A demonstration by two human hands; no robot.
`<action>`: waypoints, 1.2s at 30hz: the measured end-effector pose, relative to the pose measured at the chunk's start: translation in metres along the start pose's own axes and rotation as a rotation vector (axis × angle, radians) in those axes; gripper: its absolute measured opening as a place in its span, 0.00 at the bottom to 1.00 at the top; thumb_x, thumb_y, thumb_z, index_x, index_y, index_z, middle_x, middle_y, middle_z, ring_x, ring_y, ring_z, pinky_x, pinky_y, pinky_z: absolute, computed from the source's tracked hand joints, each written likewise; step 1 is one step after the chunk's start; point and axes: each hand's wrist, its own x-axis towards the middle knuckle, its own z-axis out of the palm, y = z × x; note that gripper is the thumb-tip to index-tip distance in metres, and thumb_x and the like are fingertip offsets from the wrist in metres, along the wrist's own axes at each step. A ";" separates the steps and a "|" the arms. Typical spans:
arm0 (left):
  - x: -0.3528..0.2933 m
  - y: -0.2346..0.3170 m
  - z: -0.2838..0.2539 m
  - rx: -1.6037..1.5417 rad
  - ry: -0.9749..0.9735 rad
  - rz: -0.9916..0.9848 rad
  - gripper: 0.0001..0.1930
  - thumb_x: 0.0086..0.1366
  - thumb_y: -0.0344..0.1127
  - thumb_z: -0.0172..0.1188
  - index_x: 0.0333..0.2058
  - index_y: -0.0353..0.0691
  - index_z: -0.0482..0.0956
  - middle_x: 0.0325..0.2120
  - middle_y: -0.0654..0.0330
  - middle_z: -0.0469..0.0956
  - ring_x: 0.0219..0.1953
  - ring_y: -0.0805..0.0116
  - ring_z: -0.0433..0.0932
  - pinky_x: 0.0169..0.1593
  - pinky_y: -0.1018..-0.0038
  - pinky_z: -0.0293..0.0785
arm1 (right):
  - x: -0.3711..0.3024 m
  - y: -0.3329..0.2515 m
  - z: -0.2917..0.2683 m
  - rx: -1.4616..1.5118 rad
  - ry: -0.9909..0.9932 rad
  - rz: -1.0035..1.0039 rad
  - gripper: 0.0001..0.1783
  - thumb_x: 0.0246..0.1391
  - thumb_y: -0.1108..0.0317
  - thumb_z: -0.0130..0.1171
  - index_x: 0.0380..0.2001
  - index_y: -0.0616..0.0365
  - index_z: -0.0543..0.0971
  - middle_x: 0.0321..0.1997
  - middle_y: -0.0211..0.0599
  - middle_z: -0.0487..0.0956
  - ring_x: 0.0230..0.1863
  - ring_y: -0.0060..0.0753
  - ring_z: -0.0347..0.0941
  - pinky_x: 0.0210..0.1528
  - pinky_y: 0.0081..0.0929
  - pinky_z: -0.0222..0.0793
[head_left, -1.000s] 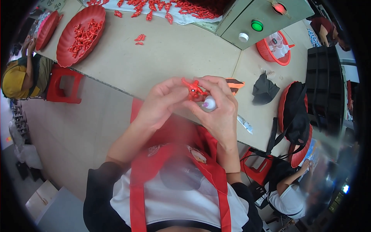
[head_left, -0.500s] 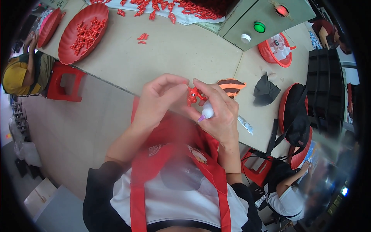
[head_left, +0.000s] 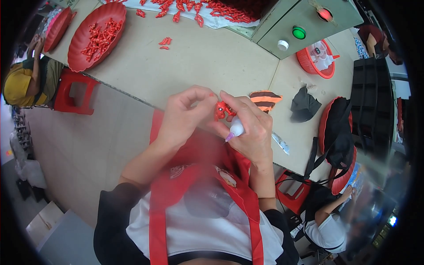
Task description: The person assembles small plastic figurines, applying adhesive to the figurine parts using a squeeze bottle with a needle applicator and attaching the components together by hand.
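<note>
In my right hand [head_left: 252,128] are two things: a small glossy red plastic figurine [head_left: 220,110], gripped at the fingertips, and a small white squeeze bottle [head_left: 237,126] with a thin purple nozzle, tucked across the palm and pointing down toward my lap. My left hand [head_left: 187,115] is just left of the figurine, thumb and forefinger pinched together. A tiny red piece [head_left: 212,94] shows at those fingertips. Both hands are raised in front of the table's near edge. Fingers cover part of the figurine.
Several small red parts [head_left: 165,42] lie on the table [head_left: 207,62]. A red scalloped tray [head_left: 79,62] of red pieces stands left. At right are a green-grey machine [head_left: 282,33], a red basket [head_left: 304,64], a striped pouch [head_left: 265,100], black cloth [head_left: 304,105] and a black bag [head_left: 338,132].
My left fingertips have drawn slightly away from the figurine, and a tiny red piece now shows at them. The figurine has turned a little in my right hand.
</note>
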 end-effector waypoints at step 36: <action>0.006 -0.018 -0.019 0.478 -0.243 1.076 0.11 0.49 0.16 0.59 0.29 0.39 0.72 0.37 0.54 0.66 0.43 0.50 0.75 0.44 0.65 0.77 | -0.004 -0.011 -0.010 0.951 -0.081 0.632 0.03 0.45 0.80 0.56 0.27 0.63 0.76 0.29 0.29 0.75 0.31 0.16 0.70 0.35 0.15 0.65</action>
